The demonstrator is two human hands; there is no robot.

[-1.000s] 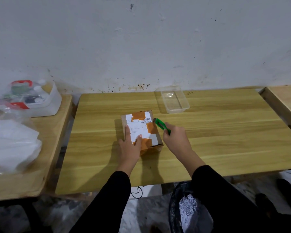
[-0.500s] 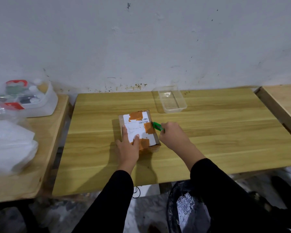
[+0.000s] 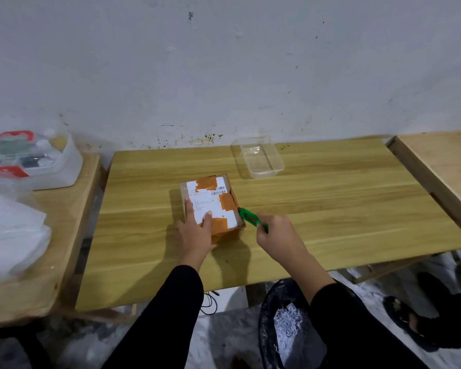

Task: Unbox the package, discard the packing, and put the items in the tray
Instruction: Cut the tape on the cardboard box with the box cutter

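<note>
A small cardboard package (image 3: pixel 210 199) with a white label and orange tape lies in the middle of the wooden table (image 3: pixel 330 214). My left hand (image 3: pixel 194 233) lies flat on its near left part, fingers spread, pressing it down. My right hand (image 3: pixel 280 238) grips a green box cutter (image 3: pixel 250 218), whose tip touches the package's right edge, near its front corner. A dark slit shows along that right edge. The clear plastic tray (image 3: pixel 261 158) stands behind the package to the right, with nothing in it.
A black bin bag (image 3: pixel 282 323) holding white shredded paper hangs below the table's front edge. On the left side table (image 3: pixel 37 283) sit a white bag (image 3: pixel 11 235) and a plastic container of items (image 3: pixel 37 161). Another wooden surface (image 3: pixel 442 166) adjoins on the right.
My right hand has drawn the green cutter along the package's right edge from its far part toward me. My left hand has stayed pressed on the package.
</note>
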